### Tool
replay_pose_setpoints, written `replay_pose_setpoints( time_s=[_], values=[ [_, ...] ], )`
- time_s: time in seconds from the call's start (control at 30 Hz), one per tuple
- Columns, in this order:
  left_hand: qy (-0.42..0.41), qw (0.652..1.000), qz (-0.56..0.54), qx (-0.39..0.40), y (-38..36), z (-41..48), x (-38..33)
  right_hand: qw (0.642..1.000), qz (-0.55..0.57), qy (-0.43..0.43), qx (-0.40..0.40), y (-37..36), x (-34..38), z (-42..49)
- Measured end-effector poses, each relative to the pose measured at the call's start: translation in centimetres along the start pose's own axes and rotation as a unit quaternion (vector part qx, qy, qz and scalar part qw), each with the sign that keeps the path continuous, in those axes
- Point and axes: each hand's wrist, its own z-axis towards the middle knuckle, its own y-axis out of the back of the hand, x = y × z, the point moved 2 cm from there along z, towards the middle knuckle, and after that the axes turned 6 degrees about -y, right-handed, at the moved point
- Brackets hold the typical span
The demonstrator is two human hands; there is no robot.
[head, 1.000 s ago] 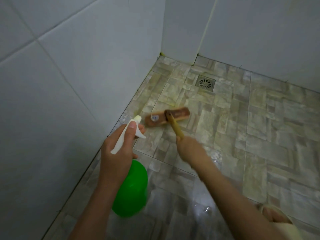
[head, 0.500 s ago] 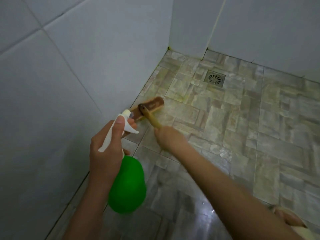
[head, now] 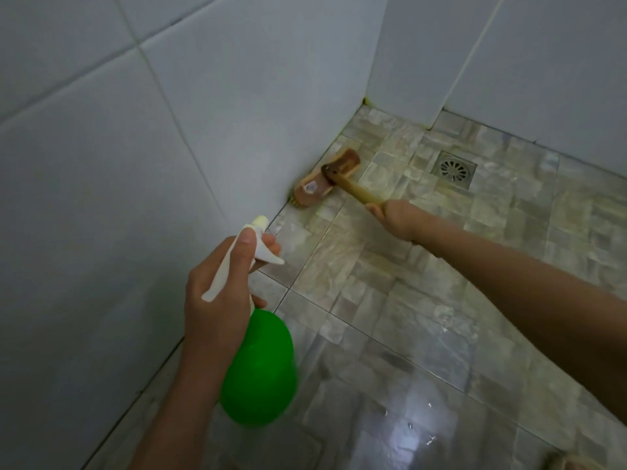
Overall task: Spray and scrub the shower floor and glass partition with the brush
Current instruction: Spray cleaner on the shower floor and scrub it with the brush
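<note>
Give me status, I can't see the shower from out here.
Left hand grip shut on green spray bottle. Right hand grip shut on brush handle. Brush head on floor, against left wall. Nothing in the way.

A shower floor (head: 424, 300) fills the lower right, meeting a tiled wall (head: 135, 164) on the left and another wall (head: 509, 45) at the back. A brush (head: 325, 178) lies on the floor, pressed along the foot of the left wall, near the back corner. Its handle runs back and to the right into the right hand (head: 398, 220). A floor drain (head: 454, 169) sits to the right of the brush, near the back wall. In front of the brush, nearer the viewer, the left hand (head: 217, 293) holds a spray bottle (head: 258, 364) above the floor, close beside the left wall, nozzle towards the brush.
</note>
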Motion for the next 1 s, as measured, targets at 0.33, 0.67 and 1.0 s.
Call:
replay_pose_setpoints(
  time_s=[0.33,0.67,1.0],
  values=[
    [-0.004,1.000,-0.007,-0.006,-0.8,1.5,-0.4,0.993,-0.063,0.101,0.019,-0.5,-0.5,1.2],
    [0.004,1.000,0.002,0.003,-3.2,3.8,0.5,0.990,-0.052,0.125,0.029,0.9,-1.4,4.5],
    [0.016,0.999,-0.030,0.035,-7.0,5.5,-0.9,0.973,-0.217,-0.045,0.062,9.2,-19.1,0.4]
  ],
)
